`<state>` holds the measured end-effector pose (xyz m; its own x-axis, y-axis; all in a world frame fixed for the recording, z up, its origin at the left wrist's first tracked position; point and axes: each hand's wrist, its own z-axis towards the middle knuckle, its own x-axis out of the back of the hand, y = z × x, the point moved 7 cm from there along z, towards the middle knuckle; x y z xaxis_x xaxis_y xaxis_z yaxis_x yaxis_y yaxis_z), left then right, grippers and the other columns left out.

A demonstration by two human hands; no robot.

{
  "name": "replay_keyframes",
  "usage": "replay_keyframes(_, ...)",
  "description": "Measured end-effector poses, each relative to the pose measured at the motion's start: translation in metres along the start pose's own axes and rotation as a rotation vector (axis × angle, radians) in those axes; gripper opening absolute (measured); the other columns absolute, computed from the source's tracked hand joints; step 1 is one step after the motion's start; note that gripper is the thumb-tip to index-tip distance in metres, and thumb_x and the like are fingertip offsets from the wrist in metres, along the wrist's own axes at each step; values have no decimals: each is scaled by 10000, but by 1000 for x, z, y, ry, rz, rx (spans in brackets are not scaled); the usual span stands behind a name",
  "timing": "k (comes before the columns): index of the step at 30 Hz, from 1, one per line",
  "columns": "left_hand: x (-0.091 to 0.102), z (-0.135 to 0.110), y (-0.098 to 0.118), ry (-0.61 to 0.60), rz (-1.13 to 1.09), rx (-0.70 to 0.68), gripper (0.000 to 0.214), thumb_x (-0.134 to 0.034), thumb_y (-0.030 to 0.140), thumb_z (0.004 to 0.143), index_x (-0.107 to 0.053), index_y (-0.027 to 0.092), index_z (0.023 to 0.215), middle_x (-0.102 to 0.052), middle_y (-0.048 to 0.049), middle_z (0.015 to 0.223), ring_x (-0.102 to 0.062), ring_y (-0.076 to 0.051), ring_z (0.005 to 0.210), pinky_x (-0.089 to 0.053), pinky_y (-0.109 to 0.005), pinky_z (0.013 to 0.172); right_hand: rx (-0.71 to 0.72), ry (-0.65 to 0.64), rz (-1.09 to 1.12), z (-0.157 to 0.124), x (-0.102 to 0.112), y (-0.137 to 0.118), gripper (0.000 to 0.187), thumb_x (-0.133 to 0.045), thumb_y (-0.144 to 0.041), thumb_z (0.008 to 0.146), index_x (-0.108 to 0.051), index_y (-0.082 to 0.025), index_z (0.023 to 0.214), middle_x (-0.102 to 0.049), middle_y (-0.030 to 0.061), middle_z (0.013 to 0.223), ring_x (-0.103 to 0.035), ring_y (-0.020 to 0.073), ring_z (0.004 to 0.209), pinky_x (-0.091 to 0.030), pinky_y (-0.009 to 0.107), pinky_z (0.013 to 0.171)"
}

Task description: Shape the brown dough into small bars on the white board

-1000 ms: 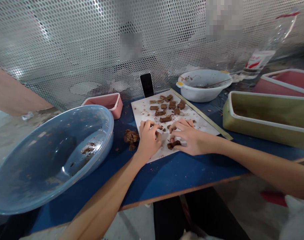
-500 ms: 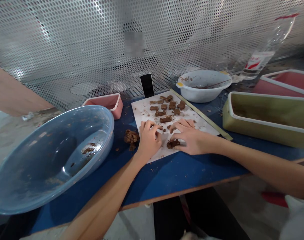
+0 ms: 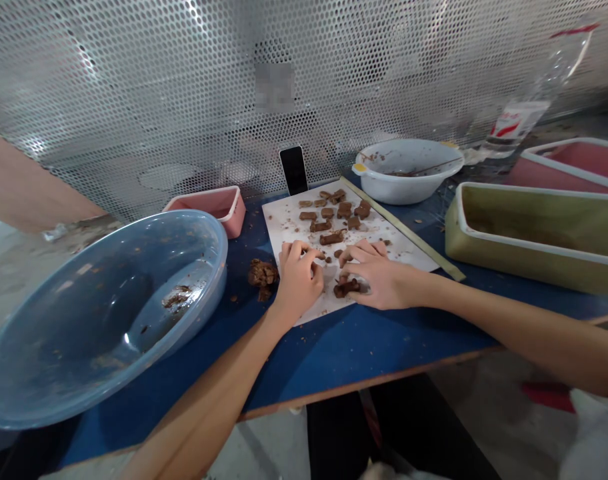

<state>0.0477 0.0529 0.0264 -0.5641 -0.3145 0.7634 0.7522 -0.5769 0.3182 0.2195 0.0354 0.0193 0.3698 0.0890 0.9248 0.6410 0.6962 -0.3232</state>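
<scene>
**Everything's pulled in around one messy spot**

Biggest thing here is the perforated metal panel (image 3: pixel 184 120) across the back, then the blue table (image 3: pixel 334 353) carrying the lot. Huge blue plastic tub (image 3: pixel 59 347) on the left with brown scraps (image 3: pixel 178 297) in it, olive-green trough (image 3: pixel 524 267) on the right. I'd guess they're off to the sides to leave the middle for the white sheet (image 3: pixel 401 250), which presumably catches the mess. White basin (image 3: pixel 404 191) sits behind on the right, small pink container (image 3: pixel 238 217) back left.

The right hand (image 3: pixel 371 277) arches over a dark brown clay-like piece (image 3: pixel 346 289) near the sheet's front edge, thumb and fingers bent around it; can't tell if they're actually gripping. Left hand (image 3: pixel 301 277) is over the sheet's left side, fingers half curled, can't tell if anything's inside.

Phone (image 3: pixel 294 171) stands by the panel, probably for easy viewing. Rough brown clump (image 3: pixel 261 273) is just left of the left hand, likely for quick reach. Smallest: brown clay-like blocks (image 3: pixel 332 238) in loose rows beyond the fingers, maybe spaced against sticking.
</scene>
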Motion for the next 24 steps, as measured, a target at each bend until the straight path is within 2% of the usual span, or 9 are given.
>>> replay_keyframes(3,0,0,0,-4,-2,9,266,-572,36,909,-736,205,1034,-605,-122,1119,-518,-311,1101,-494,-505,1006,10,-15,-11,0,0,0,152,-716,-353,974,-776,-277,1091,-611,121,1414,-506,401,1357,-385,571,1053)
replay_keyframes(7,0,0,-1,-6,-3,9,270,-573,30,904,-733,207,1030,-602,-118,1115,-519,-309,1103,-495,-508,1008,30,-6,-23,0,1,0,131,-710,-353,983,-789,-283,1060,-606,114,1404,-505,394,1348,-362,571,1053)
replay_keyframes(17,0,0,1,7,1,4,257,-580,26,905,-733,200,1015,-609,-123,1116,-524,-310,1097,-502,-507,1000,-10,2,19,1,0,0,121,-752,-283,898,-699,-244,999,-631,116,1328,-531,378,1298,-379,533,1038)
replay_keyframes(24,1,1,1,9,8,5,261,-585,25,897,-735,206,1011,-603,-117,1105,-526,-310,1095,-500,-502,1003,3,18,40,2,0,0,87,-727,-307,948,-721,-252,1014,-629,114,1329,-519,371,1319,-373,519,1059)
